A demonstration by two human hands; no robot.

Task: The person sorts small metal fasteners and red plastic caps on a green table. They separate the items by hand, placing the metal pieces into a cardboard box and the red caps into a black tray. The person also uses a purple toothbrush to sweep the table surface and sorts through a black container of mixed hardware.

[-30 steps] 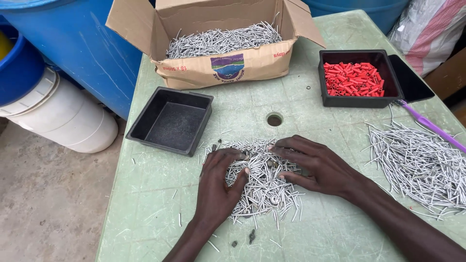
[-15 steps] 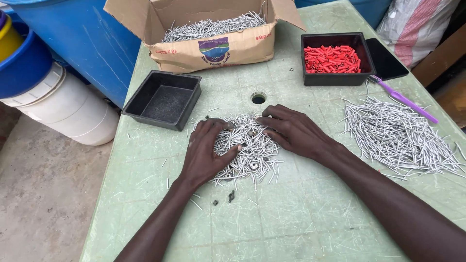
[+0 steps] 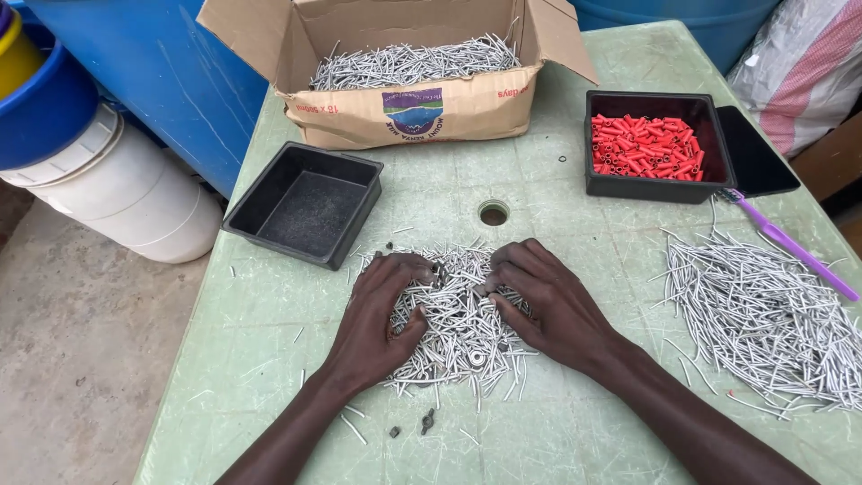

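Observation:
A heap of thin silver metal pins [image 3: 460, 316] mixed with a few small washers lies on the pale green table [image 3: 269, 359]. My left hand [image 3: 382, 314] rests palm down on the heap's left side, fingers curled into the pins. On the heap's right side my right hand [image 3: 548, 301] also lies flat, its fingertips at the top of the heap. Whether either hand pinches a pin is hidden by the fingers.
An empty black tray [image 3: 305, 204] stands left of the heap; a black tray of red tubes [image 3: 646, 146] is at the right. Behind is a cardboard box of pins [image 3: 409, 76]. A second pin pile [image 3: 763, 314] and purple tool [image 3: 790, 251] lie right. Buckets stand off the table's left edge.
Both hands have drawn slightly closer together over the heap, and the view has shifted a little; the heap stays in place.

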